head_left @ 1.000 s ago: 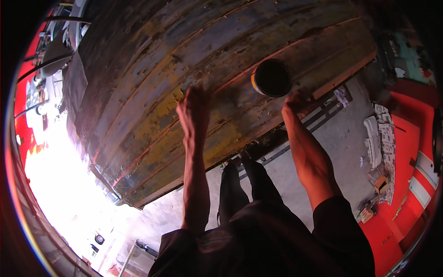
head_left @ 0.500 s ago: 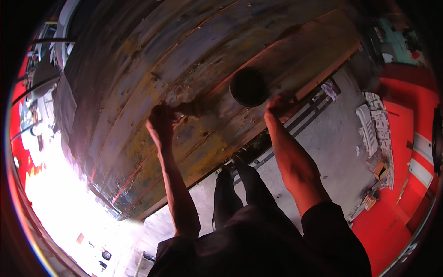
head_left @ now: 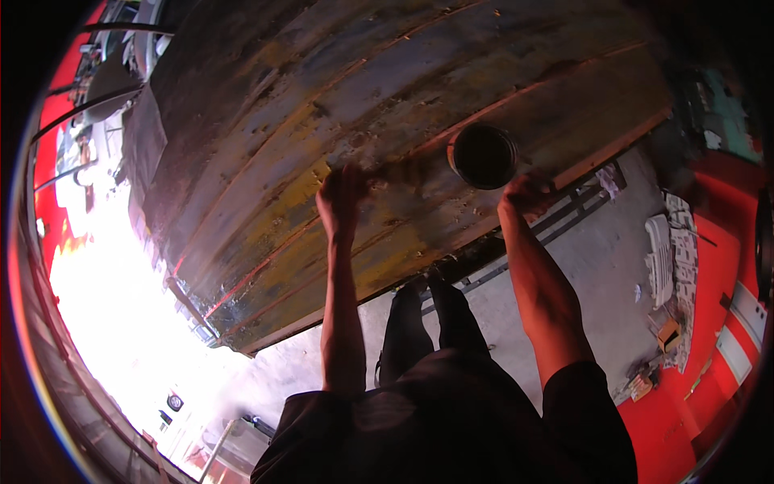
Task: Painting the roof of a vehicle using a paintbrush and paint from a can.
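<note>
A large, stained wooden board surface (head_left: 266,218) with long seams and small scattered bits stretches before me. My left hand (head_left: 343,198) is closed low over its middle; shadow and blur hide what its fingers hold, if anything. Right of it, a dark round open container (head_left: 484,157), like a small bucket, stands on the boards near the close edge. My right hand (head_left: 528,198) is right beside the container's near right side, fingers curled. Whether they grip the container, the edge or something else is too dark to tell.
Dark rails (head_left: 564,214) run below the board's near edge, with a pale crumpled cloth (head_left: 609,181) on them. Grey concrete floor (head_left: 597,250) lies beneath. At the right are a white slatted item (head_left: 659,258), a cardboard box (head_left: 668,334) and a red wall (head_left: 709,242). Glare fills the left.
My left hand has moved rightward and farther away over the boards, its forearm now more upright. The view has shifted; my right hand still sits beside the container.
</note>
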Action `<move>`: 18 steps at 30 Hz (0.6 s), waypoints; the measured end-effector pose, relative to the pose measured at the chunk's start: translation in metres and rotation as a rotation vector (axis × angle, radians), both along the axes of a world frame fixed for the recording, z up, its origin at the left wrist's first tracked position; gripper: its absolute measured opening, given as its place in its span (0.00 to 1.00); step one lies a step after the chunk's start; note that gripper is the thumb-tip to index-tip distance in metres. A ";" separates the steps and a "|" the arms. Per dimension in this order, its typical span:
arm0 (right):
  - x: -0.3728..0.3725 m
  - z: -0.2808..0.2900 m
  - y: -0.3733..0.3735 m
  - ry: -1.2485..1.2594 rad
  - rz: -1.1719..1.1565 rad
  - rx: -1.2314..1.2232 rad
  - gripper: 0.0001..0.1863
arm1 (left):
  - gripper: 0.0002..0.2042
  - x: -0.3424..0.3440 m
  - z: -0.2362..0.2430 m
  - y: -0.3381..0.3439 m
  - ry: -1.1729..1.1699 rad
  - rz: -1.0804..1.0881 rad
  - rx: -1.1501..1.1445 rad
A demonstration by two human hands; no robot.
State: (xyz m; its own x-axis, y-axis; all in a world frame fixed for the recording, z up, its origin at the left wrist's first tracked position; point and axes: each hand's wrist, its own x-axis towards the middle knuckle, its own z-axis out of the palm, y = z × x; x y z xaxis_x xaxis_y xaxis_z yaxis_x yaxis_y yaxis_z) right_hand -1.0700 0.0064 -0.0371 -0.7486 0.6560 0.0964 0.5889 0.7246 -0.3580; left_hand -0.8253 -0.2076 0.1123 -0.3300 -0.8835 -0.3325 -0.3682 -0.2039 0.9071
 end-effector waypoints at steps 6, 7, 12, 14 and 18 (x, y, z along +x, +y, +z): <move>0.010 0.002 0.000 -0.067 0.038 0.143 0.22 | 0.10 0.175 0.029 0.031 0.033 0.500 0.083; 0.008 -0.002 0.004 -0.075 0.050 0.173 0.23 | 0.07 0.194 0.025 0.037 -0.072 0.398 -0.190; -0.021 -0.037 0.017 -0.185 0.140 0.389 0.32 | 0.06 0.123 0.026 0.077 -0.456 0.106 -0.712; -0.024 -0.043 0.014 -0.168 0.194 0.379 0.32 | 0.08 0.073 0.024 0.087 -0.351 0.130 -0.519; -0.021 -0.052 0.024 -0.133 0.301 0.318 0.31 | 0.05 0.009 0.009 0.071 -0.063 0.112 -0.336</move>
State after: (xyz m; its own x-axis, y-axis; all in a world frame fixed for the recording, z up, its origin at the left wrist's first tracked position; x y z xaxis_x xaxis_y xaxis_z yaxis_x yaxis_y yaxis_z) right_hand -1.0913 0.0307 -0.0895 -0.9207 0.3612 0.1476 0.3615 0.9320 -0.0253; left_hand -0.8168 -0.1371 0.1210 -0.2135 -0.9763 -0.0338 -0.4174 0.0599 0.9068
